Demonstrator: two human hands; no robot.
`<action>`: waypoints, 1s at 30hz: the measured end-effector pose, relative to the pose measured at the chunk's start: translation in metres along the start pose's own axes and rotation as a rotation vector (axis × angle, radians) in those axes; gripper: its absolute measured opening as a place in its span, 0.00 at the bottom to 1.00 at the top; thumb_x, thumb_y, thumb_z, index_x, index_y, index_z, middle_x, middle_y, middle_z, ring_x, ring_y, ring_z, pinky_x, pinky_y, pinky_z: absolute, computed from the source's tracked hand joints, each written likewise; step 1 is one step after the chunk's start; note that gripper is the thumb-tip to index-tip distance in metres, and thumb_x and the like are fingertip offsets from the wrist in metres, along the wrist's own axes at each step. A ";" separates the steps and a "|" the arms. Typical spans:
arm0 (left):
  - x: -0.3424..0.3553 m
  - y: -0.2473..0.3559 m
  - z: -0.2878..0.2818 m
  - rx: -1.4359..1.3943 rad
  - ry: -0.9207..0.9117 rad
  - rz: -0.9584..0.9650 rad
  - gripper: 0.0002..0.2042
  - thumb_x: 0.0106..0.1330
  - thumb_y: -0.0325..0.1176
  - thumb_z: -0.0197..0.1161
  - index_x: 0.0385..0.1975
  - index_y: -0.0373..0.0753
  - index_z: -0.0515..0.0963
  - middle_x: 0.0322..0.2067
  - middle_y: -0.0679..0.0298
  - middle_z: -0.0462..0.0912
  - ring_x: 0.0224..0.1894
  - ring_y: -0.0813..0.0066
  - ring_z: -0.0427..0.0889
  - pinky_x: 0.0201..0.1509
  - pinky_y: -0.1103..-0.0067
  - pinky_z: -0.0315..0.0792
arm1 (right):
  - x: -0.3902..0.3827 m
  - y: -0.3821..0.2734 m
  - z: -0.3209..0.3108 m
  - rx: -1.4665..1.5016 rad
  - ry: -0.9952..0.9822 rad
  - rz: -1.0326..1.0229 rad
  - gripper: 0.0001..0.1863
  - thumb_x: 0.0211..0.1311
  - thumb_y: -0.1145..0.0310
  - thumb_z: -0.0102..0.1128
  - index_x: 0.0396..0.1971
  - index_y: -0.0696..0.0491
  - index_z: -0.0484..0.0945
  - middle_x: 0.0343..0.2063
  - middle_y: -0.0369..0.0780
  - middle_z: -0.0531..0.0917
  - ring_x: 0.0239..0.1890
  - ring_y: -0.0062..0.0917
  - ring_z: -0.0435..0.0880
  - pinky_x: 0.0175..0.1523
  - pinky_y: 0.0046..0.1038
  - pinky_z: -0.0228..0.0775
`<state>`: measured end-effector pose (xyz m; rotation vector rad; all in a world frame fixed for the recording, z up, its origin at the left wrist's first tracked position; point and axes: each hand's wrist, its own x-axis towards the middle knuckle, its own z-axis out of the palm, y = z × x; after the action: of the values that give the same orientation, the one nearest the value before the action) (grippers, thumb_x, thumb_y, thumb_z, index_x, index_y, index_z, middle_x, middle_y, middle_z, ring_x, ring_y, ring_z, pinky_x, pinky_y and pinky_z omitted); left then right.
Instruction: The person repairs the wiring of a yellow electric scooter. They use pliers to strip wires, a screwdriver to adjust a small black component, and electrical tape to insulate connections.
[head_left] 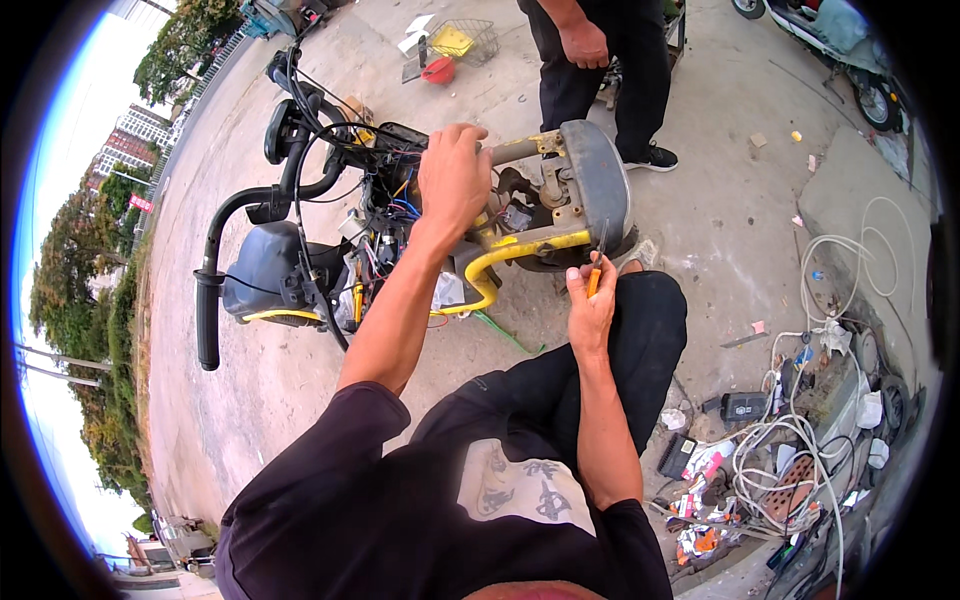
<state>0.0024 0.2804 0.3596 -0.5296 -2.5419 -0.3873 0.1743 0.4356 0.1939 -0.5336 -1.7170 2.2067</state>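
Head view: on outdoor concrete [720,240] strewn with cable [800,428], the right hand [591,318] has closed fingers round an orange tool [594,281], the left hand [455,185] curled fingers at the scooter [540,243], their grip hidden.

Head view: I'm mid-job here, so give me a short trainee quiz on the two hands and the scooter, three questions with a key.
1. True or false: the right hand holds an orange-handled tool.
2. Multiple choice: where is the left hand?
a) on the handlebar grip
b) over the middle of the stripped-down scooter
c) flat on the ground
3. Fill in the blank: the scooter's bent frame rail is painted ___.

Key: 1 true; 2 b; 3 yellow.
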 end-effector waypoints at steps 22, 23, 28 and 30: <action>0.040 -0.067 0.006 0.116 -0.105 -0.045 0.12 0.71 0.39 0.65 0.44 0.40 0.89 0.38 0.47 0.91 0.44 0.46 0.89 0.53 0.57 0.78 | 0.009 -0.032 0.000 0.141 -0.346 0.124 0.36 0.71 0.52 0.66 0.72 0.57 0.70 0.48 0.34 0.78 0.46 0.17 0.77 0.50 0.24 0.74; 0.037 -0.064 0.004 0.075 -0.069 -0.074 0.11 0.71 0.38 0.65 0.43 0.40 0.89 0.37 0.48 0.91 0.44 0.46 0.88 0.53 0.58 0.78 | 0.011 -0.038 0.004 0.091 -0.360 0.107 0.36 0.71 0.52 0.66 0.71 0.58 0.71 0.47 0.33 0.78 0.45 0.16 0.77 0.49 0.23 0.74; 0.024 -0.052 -0.001 -0.185 0.099 -0.144 0.08 0.70 0.35 0.67 0.41 0.40 0.89 0.37 0.51 0.90 0.43 0.49 0.88 0.51 0.61 0.78 | 0.027 -0.059 0.029 -0.064 -0.406 -0.032 0.35 0.71 0.49 0.65 0.67 0.60 0.74 0.45 0.34 0.78 0.44 0.18 0.77 0.48 0.24 0.73; 0.021 -0.049 -0.004 -0.261 0.091 -0.170 0.07 0.70 0.33 0.68 0.42 0.40 0.89 0.37 0.52 0.90 0.42 0.51 0.88 0.51 0.62 0.78 | 0.031 -0.082 0.044 -0.031 -0.451 0.003 0.35 0.71 0.48 0.63 0.65 0.61 0.75 0.44 0.36 0.78 0.45 0.20 0.78 0.48 0.26 0.74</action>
<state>-0.0340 0.2422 0.3662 -0.3801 -2.4690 -0.7939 0.1270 0.4322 0.2800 -0.0391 -1.9587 2.4412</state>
